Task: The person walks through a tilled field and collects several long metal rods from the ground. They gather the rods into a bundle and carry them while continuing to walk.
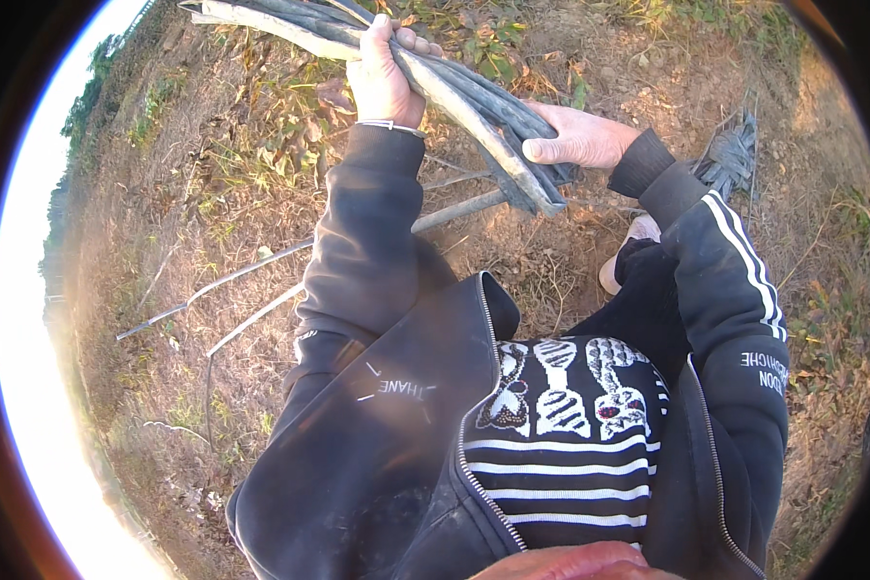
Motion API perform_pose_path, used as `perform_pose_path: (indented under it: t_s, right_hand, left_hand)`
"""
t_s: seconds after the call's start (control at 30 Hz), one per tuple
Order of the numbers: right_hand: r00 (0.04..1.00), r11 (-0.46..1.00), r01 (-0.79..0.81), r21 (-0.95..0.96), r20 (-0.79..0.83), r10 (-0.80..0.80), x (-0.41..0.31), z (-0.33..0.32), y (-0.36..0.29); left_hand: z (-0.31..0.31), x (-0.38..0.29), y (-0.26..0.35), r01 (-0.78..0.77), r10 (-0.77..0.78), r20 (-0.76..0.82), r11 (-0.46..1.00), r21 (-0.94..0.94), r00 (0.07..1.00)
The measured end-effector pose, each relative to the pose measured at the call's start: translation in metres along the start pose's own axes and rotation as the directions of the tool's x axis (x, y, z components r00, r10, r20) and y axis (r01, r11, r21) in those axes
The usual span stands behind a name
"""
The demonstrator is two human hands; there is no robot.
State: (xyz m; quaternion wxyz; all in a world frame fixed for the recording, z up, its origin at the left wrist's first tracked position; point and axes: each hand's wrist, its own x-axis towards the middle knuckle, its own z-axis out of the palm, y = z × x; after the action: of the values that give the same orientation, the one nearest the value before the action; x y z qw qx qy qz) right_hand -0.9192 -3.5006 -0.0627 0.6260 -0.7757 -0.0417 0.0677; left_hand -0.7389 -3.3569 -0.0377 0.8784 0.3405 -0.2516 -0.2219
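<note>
A folded bundle of grey, dusty flat plastic tubing (471,94), perhaps drip irrigation tape, slants across the top of the head view. My left hand (388,76) is wrapped around its middle, the thumb along the near side. Near the lower right end, my right hand (587,135) has its thumb on the front of the bundle; its fingers pass behind and are partly hidden. Loose lengths of the same tubing (457,210) trail from below the bundle toward the lower left, passing behind my left sleeve.
Dry grass and bare soil (551,268) lie underfoot, with leafy weeds (290,145) beyond my left arm. Another knotted grey bundle (728,156) rests on the ground at right. A bare foot (627,250) shows below my right forearm. A thin bent strip (209,391) stands at left.
</note>
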Motion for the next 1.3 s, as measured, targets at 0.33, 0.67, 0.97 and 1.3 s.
perform_pose_path:
  t_s: [0.33, 0.67, 0.97, 1.3]
  right_hand:
    - [0.999, 0.883, -0.037, 0.468, 0.044, 0.018, 0.0, 0.036, -0.007]
    - [0.994, 0.951, -0.064, 0.303, -0.063, 0.087, 0.008, 0.069, -0.016]
    - [0.957, 0.839, -0.116, -0.532, -0.285, -0.048, 0.008, 0.006, 0.001]
    - [0.84, 0.406, -0.287, -0.868, -0.431, -0.328, -0.062, -0.079, 0.019]
  left_hand:
    - [-0.003, 0.004, 0.007, -0.035, 0.035, 0.004, 0.997, -0.066, 0.999]
    - [-0.006, 0.003, 0.005, -0.109, 0.111, -0.019, 0.989, 0.097, 0.994]
    - [-0.02, 0.0, -0.005, -0.098, 0.096, 0.025, 0.991, 0.088, 0.995]
    - [0.023, -0.06, -0.027, -0.628, -0.214, 0.683, 0.273, 0.728, 0.699]
